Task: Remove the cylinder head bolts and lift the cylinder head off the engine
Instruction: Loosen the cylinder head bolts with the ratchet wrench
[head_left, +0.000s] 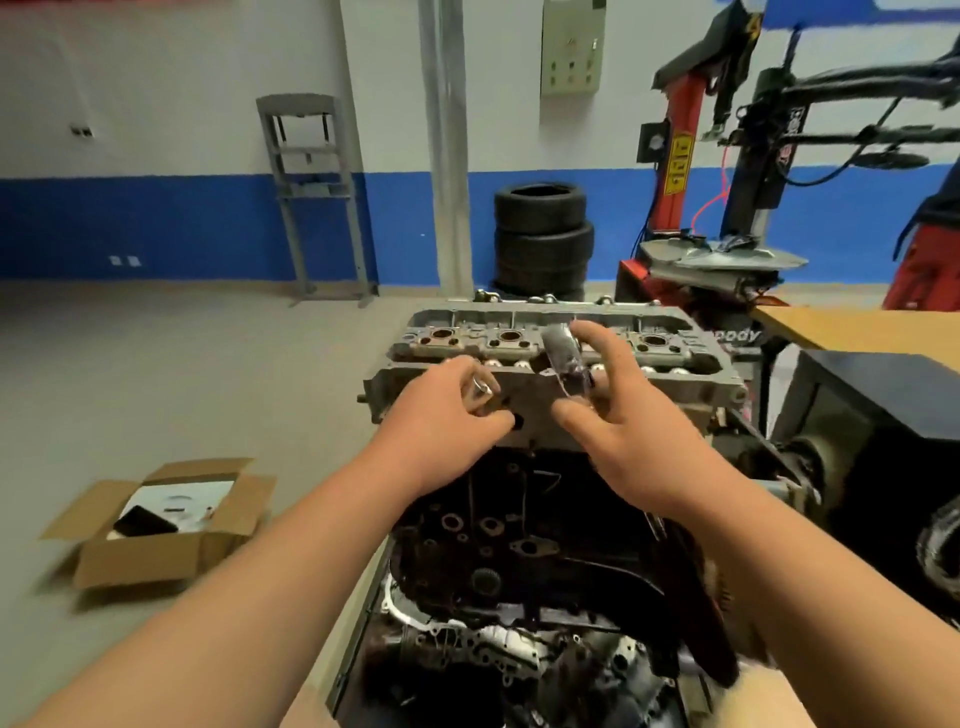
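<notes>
The grey aluminium cylinder head (670, 358) sits on top of the dark engine block (519, 535), straight ahead of me. My left hand (441, 421) is at the head's near face, its fingers closed around a small shiny metal piece (482, 385), which looks like a socket. My right hand (618, 410) holds a blurred chrome and black tool (563, 353), likely a ratchet, upright over the head's near edge, with the fingers partly spread. Both hands hide part of the head's front face.
An open cardboard box (156, 525) with small parts lies on the floor at the left. Stacked tyres (543, 239) stand behind the engine. A tyre changer (727, 182) and a wooden table (857, 327) are at the right, beside a dark stand (878, 415).
</notes>
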